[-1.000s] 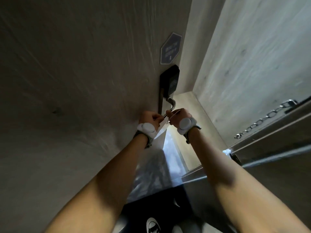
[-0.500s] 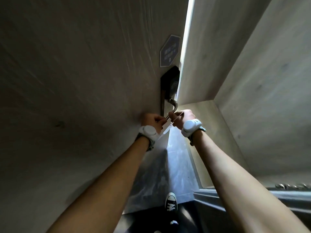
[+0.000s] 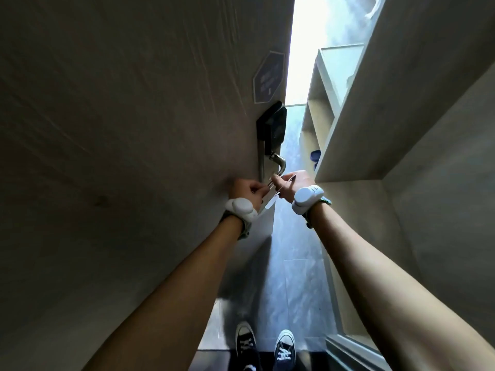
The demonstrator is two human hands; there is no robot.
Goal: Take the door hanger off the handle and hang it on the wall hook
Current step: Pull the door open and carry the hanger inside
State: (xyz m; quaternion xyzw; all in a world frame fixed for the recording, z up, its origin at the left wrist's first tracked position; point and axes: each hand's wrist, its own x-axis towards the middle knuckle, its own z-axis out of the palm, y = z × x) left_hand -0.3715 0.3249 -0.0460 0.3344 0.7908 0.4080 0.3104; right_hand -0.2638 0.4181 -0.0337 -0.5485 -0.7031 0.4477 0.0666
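Note:
A metal lever handle (image 3: 278, 162) sticks out from a black lock plate (image 3: 273, 127) on the wooden door (image 3: 134, 129) at my left. The door hanger (image 3: 270, 203) is a thin pale card seen nearly edge-on just below the handle's end. My left hand (image 3: 246, 190) pinches its left side against the door. My right hand (image 3: 290, 183) grips its top edge at the tip of the handle. Most of the card is hidden between my hands and wrists. No wall hook is in view.
A hexagonal sign (image 3: 268, 77) is fixed on the door above the lock. Open wooden shelving (image 3: 318, 116) stands at the right, with a dark blue item (image 3: 315, 156) in one compartment. My two sneakers (image 3: 265, 346) stand on the grey tiled floor (image 3: 294, 250).
The door has swung further open, showing bright floor and shelving beyond its edge. The chain and frame at the right have left the view. Both hands stay on the hanger at the handle.

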